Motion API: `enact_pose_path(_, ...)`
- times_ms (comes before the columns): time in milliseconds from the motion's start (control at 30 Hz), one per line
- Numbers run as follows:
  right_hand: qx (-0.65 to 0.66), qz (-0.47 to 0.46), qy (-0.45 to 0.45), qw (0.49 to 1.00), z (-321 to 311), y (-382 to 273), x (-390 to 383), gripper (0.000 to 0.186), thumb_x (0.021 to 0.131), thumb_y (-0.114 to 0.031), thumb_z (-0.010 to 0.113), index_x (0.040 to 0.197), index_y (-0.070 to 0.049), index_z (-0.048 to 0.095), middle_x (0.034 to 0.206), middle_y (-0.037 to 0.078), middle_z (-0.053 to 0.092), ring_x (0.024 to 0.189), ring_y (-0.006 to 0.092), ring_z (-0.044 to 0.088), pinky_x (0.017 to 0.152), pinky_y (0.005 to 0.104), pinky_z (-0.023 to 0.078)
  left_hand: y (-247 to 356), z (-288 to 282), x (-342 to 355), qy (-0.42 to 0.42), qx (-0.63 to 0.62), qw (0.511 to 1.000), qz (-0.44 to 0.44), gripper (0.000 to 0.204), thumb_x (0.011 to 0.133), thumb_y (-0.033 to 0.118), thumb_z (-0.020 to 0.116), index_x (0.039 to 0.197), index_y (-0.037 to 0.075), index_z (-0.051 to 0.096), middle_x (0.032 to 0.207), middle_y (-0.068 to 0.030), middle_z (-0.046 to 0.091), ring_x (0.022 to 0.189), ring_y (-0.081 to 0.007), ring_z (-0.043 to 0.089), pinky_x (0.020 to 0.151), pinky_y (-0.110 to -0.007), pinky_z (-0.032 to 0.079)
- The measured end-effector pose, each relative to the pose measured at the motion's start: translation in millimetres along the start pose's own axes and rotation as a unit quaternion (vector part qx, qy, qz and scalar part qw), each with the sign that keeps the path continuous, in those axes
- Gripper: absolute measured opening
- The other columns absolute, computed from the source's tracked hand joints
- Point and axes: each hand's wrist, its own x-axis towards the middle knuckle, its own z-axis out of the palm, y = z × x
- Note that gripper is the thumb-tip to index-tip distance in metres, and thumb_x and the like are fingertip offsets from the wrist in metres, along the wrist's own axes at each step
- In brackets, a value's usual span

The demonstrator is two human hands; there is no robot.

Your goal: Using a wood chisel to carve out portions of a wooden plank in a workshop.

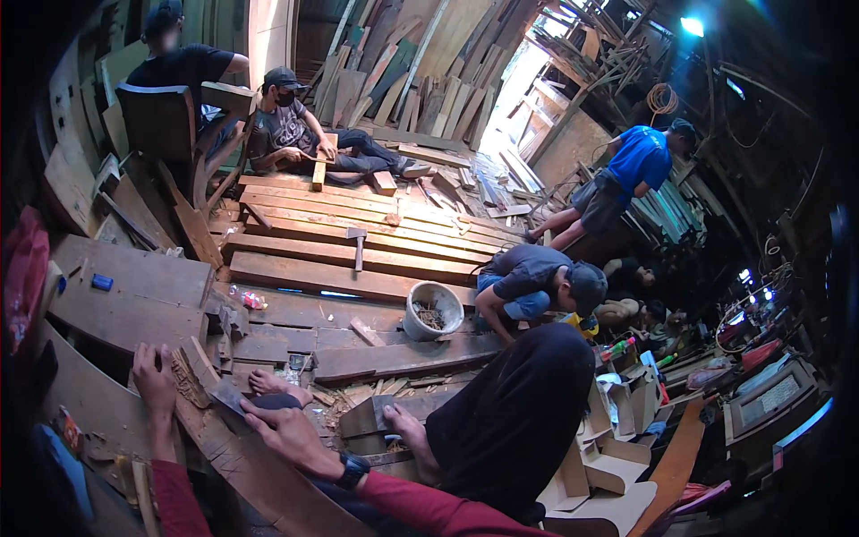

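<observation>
Across my lap slants a long curved wooden board point(259, 474), with a rough, broken-grained patch near its far end. My right hand point(291, 438), a dark watch at its wrist, reaches over this board with its fingers closed on a flat grey blade-like piece point(229, 396). That piece lies against the wood beside the rough patch; its exact kind cannot be made out. To the left, my left hand point(156, 383) is beside the board's far end, fingers stretched out and a little apart, nothing visible in them. Its thumb is hidden.
Wide brown panels point(134, 309) stand at left, a blue cap-like item point(102, 282) on one. Ahead are a bucket of shavings point(434, 311), a mallet-like tool point(358, 249) and stacked beams point(349, 276). Several people work nearby, one crouching point(541, 286). Cut wooden pieces point(617, 465) lie at right.
</observation>
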Motion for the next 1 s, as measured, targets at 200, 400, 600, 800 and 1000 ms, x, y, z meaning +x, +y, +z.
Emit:
enact_pose_path(200,-0.020,-0.084,0.100,0.991,17.3,12.3,13.4,0.035,0.098,-0.033,0.054,0.128,-0.015,0.064,0.090,0.023,0.068,0.078,0.0374,0.068,0.071,0.0417,0.052,-1.2,4.3,3.9,-0.059,-0.005,0.998,-0.020,0.030,0.097,0.020,0.055,0.084,-0.007,0.054,0.091,-0.0273,0.055,0.088,-0.0469,0.053,0.077,-0.053,0.041)
enact_pose_path(400,-0.018,-0.107,0.093,0.990,12.0,8.8,14.6,0.035,0.098,-0.034,0.054,0.126,-0.015,0.065,0.089,0.023,0.068,0.076,0.0389,0.067,0.068,0.0437,0.052,3.2,1.4,2.6,-0.039,0.004,0.999,-0.022,0.029,0.098,0.019,0.054,0.086,-0.007,0.053,0.089,-0.0263,0.054,0.086,-0.0462,0.053,0.076,-0.052,0.041)
enact_pose_path(600,-0.025,-0.064,0.068,0.995,8.0,7.8,1.3,0.036,0.098,-0.033,0.054,0.127,-0.015,0.064,0.085,0.025,0.067,0.073,0.0393,0.067,0.064,0.0444,0.052,-2.8,5.5,0.9,-0.044,-0.011,0.999,-0.013,0.030,0.098,0.019,0.055,0.087,-0.008,0.055,0.088,-0.0264,0.054,0.085,-0.0458,0.054,0.075,-0.052,0.042)
enact_pose_path(800,-0.025,-0.046,0.080,0.995,13.4,2.0,16.7,0.035,0.097,-0.034,0.054,0.125,-0.016,0.066,0.082,0.025,0.066,0.074,0.0410,0.066,0.064,0.0466,0.052,-4.3,-4.2,4.3,-0.050,0.015,0.998,-0.039,0.029,0.098,0.020,0.057,0.091,-0.009,0.058,0.096,-0.0274,0.058,0.090,-0.0467,0.056,0.080,-0.051,0.044)
enact_pose_path(1000,-0.020,-0.057,0.079,0.995,4.1,12.3,-0.4,0.035,0.097,-0.035,0.055,0.125,-0.017,0.066,0.075,0.025,0.064,0.071,0.0413,0.065,0.063,0.0468,0.050,1.3,-3.9,4.7,-0.042,0.017,0.999,-0.011,0.029,0.098,0.021,0.056,0.089,-0.007,0.057,0.087,-0.0232,0.054,0.082,-0.0429,0.053,0.074,-0.047,0.042)
